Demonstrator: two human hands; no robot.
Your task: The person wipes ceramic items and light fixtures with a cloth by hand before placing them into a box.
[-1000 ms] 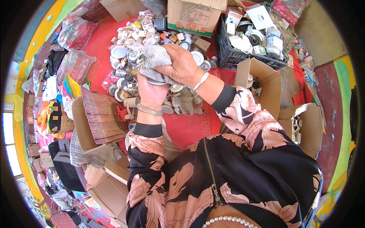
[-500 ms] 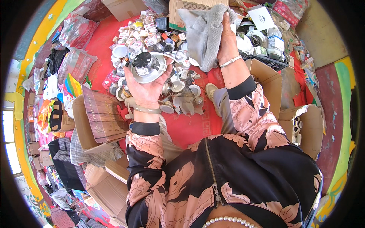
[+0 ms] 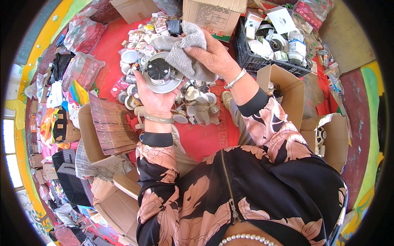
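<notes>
My left hand [image 3: 152, 99] holds a round silver lamp fitting [image 3: 160, 76] with a dark centre, tilted toward me above a heap of similar round fittings [image 3: 193, 107] on the red floor cloth. A grey rag [image 3: 185, 55] is gripped in my right hand [image 3: 213, 57] and pressed against the fitting's upper right rim. Both hands wear a bangle at the wrist.
A black crate [image 3: 271, 53] of white fittings sits at the upper right, with open cardboard boxes [image 3: 287, 94] beside it and one more [image 3: 213, 14] at the top. A brown box of stacked sheets [image 3: 108, 125] lies at my left. Plastic bags [image 3: 80, 67] line the left side.
My right hand brought the rag down from the upper right and back onto the fitting. My left hand lifted the fitting slightly and turned it toward me.
</notes>
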